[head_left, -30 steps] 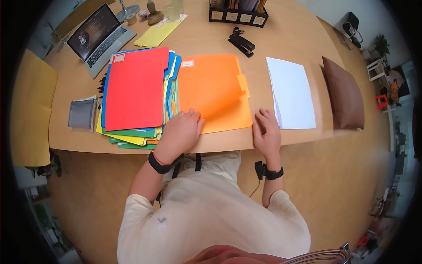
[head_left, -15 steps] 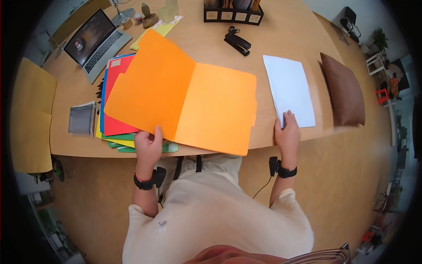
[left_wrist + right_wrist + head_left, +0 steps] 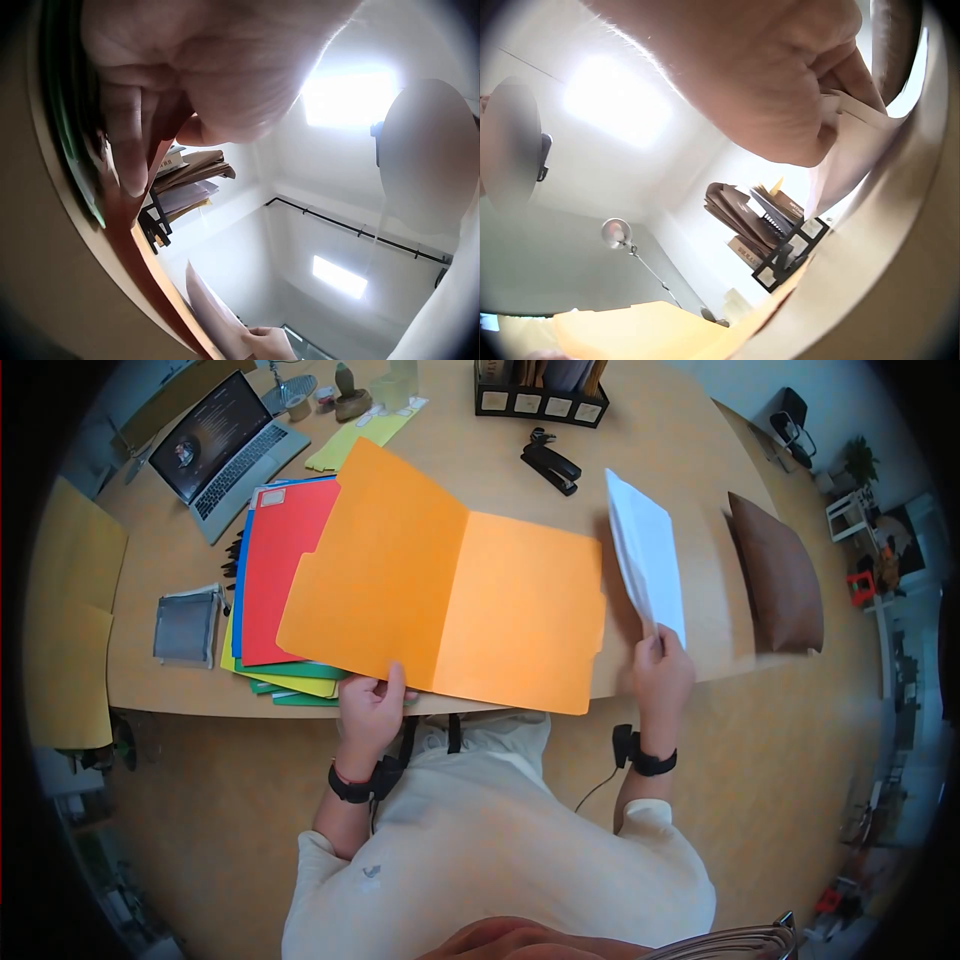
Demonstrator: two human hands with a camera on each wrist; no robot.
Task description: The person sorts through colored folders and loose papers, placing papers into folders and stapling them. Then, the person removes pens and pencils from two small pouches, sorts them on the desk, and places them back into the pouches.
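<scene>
An orange file folder (image 3: pixel 520 610) lies spread open at the front of the table, its left flap raised over a stack of coloured folders topped by a red one (image 3: pixel 285 560). My left hand (image 3: pixel 370 712) grips the flap's lower edge, thumb on the inner face and fingers beneath. On the right, my right hand (image 3: pixel 664 675) pinches a few white paper sheets (image 3: pixel 650 560) by their near edge. The sheets are tilted up off the table, bent near the grip. In the right wrist view, the paper (image 3: pixel 847 157) passes between thumb and fingers.
A black stapler (image 3: pixel 550 463) lies behind the folder, with a black file box (image 3: pixel 540 400) farther back. A brown cushion (image 3: pixel 780 575) sits to the right. At left are a laptop (image 3: pixel 225 455) and a grey zip pouch (image 3: pixel 187 625).
The orange folder has been opened, its left flap swung over the stack by the left hand. The right hand has moved right to the white sheets, gripped them and lifted them leftward.
</scene>
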